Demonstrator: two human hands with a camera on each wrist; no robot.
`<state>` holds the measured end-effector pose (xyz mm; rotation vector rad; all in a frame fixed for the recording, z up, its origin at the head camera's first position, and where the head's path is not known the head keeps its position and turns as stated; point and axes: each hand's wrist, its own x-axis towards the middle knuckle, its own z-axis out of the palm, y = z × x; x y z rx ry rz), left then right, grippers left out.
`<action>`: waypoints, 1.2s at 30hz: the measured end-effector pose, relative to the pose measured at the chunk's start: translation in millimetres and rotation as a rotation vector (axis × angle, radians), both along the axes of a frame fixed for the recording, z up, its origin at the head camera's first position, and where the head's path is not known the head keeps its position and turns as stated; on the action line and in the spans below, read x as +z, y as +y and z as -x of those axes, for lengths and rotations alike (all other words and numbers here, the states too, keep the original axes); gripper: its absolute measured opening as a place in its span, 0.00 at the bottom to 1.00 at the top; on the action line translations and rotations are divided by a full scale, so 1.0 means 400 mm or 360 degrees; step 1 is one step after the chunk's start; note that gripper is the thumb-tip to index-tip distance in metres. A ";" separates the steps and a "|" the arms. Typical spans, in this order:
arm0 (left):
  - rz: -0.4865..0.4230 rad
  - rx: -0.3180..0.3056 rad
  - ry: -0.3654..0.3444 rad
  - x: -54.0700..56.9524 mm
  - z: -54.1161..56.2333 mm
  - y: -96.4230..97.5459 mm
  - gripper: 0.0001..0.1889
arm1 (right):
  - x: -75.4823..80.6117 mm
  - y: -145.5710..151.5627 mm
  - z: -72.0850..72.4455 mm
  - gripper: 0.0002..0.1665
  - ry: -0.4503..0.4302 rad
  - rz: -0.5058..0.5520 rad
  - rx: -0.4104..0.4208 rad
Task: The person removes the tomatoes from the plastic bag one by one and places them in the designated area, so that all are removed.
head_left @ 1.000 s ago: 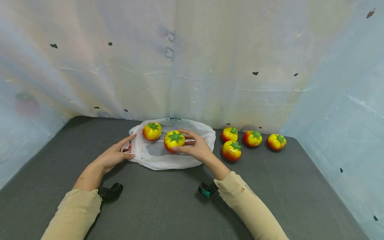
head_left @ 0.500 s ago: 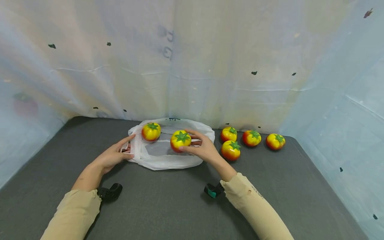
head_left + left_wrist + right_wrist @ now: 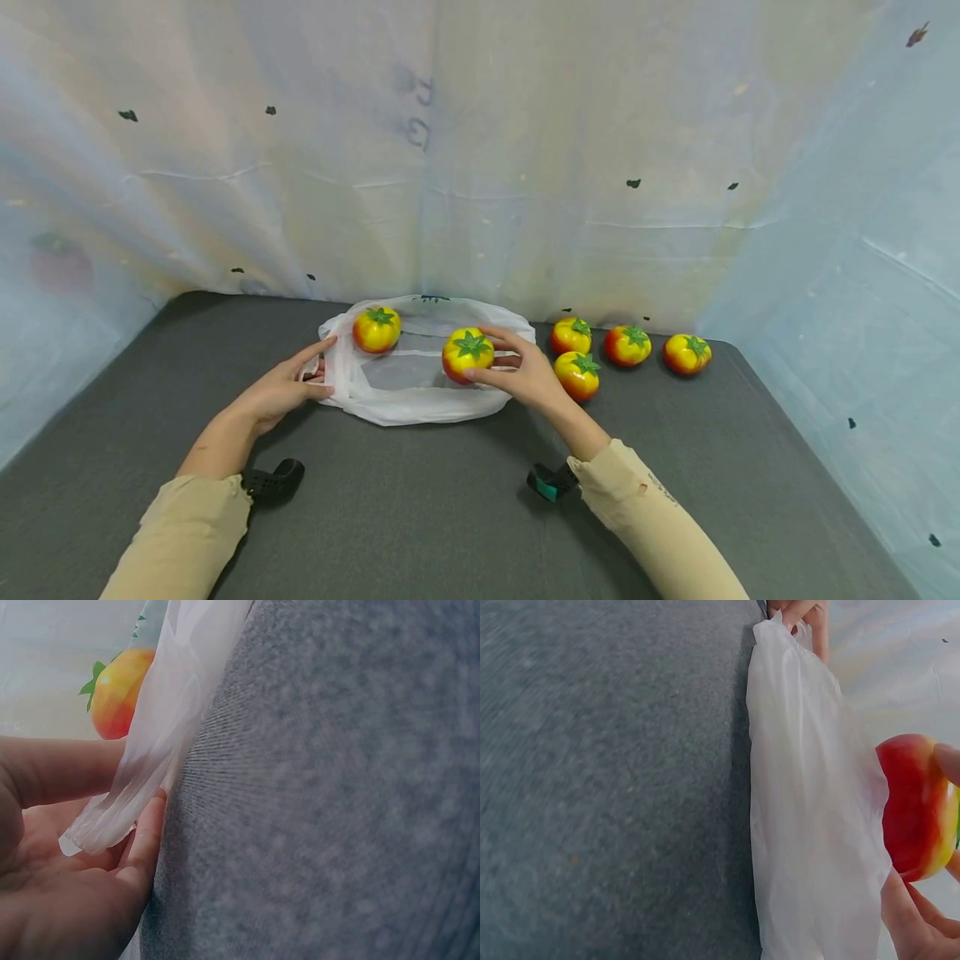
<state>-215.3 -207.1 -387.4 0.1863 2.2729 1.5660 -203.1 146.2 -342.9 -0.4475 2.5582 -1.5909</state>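
Observation:
A white plastic bag point(image 3: 420, 410) lies on the dark table with its mouth spread open. My left hand point(image 3: 281, 390) holds the bag's left edge; in the left wrist view the gathered plastic point(image 3: 112, 817) passes between thumb and fingers. My right hand point(image 3: 525, 375) grips a yellow-and-red tomato point(image 3: 467, 357) with a green leafy top, over the right part of the bag's mouth. In the right wrist view the bag's side covers part of this tomato point(image 3: 911, 806). Another tomato point(image 3: 377, 330) sits in the left part of the bag.
Right of the bag, several more tomatoes rest on the table point(image 3: 405, 517): one close by point(image 3: 577, 377), one behind it point(image 3: 572, 337), and others point(image 3: 627, 346) farther right. A pale plastic sheet point(image 3: 495, 150) hangs behind the table and along its sides.
My right hand has moved to the right, carrying the gripped tomato across the bag's mouth. The left hand, the bag and the other tomatoes stay in place.

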 end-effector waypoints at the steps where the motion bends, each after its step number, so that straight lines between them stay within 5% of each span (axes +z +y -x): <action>1: 0.0001 0.0000 0.0001 0.001 -0.001 0.000 0.46 | 0.000 0.003 -0.001 0.36 0.0002 -0.0006 0.0000; 36: -0.0009 -0.0030 -0.0019 0.003 -0.001 -0.003 0.46 | 0.025 0.124 -0.018 0.37 0.0025 -0.0030 -0.0220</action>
